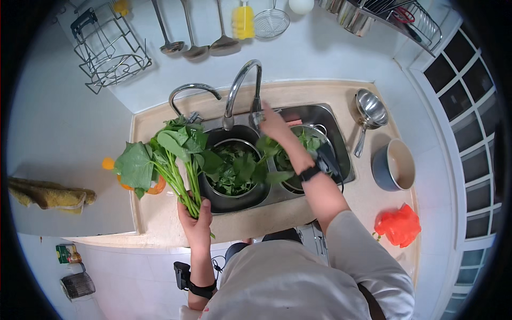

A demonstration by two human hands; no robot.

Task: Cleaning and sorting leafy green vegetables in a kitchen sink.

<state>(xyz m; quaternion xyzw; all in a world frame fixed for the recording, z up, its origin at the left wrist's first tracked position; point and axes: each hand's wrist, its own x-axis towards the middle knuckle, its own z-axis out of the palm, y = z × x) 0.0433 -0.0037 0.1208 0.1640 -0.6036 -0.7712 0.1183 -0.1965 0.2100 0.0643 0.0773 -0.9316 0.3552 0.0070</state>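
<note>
My left hand holds a bunch of leafy green vegetables by the stems, leaves pointing up and left of the sink. My right hand is blurred at the base of the tall faucet, by its handle; its exact finger contact cannot be told. In the left basin, a metal pot holds loose leaves under the spout. A second metal vessel with greens stands in the right basin, partly hidden by my right forearm. More leaves hang between the two basins.
Right of the double sink stand a metal ladle-like pan, a blue-grey pot and a red plastic bag. A smaller curved faucet rises at the left. Utensils and a wire rack hang on the wall. An orange item lies behind the bunch.
</note>
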